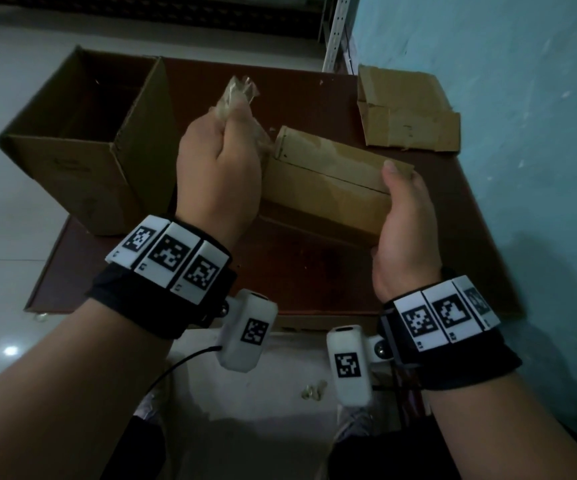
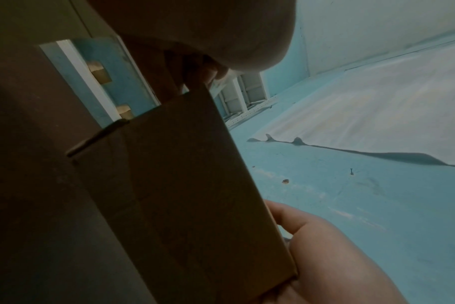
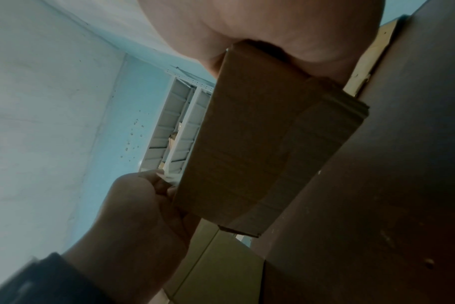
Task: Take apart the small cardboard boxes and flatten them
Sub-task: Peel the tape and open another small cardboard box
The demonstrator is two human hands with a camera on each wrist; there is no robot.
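Note:
A small closed cardboard box point(image 1: 328, 188) hangs tilted above the dark brown table point(image 1: 315, 278). My left hand point(image 1: 224, 133) is at the box's left end, where it grips a crumpled strip of clear tape point(image 1: 238, 95) that still runs to that end. My right hand point(image 1: 398, 202) holds the box's right end, thumb on top and the other fingers hidden underneath. The left wrist view shows the box point(image 2: 185, 185) from below with the right hand point(image 2: 325, 257) under it. In the right wrist view the box point(image 3: 247, 144) lies between palm and left hand point(image 3: 138, 216).
A large open cardboard box point(image 1: 86, 133) stands on the table's left side. A flattened cardboard piece point(image 1: 405, 112) lies at the back right, near the blue wall point(image 1: 522, 133). A white metal shelf post point(image 1: 339, 29) rises behind the table.

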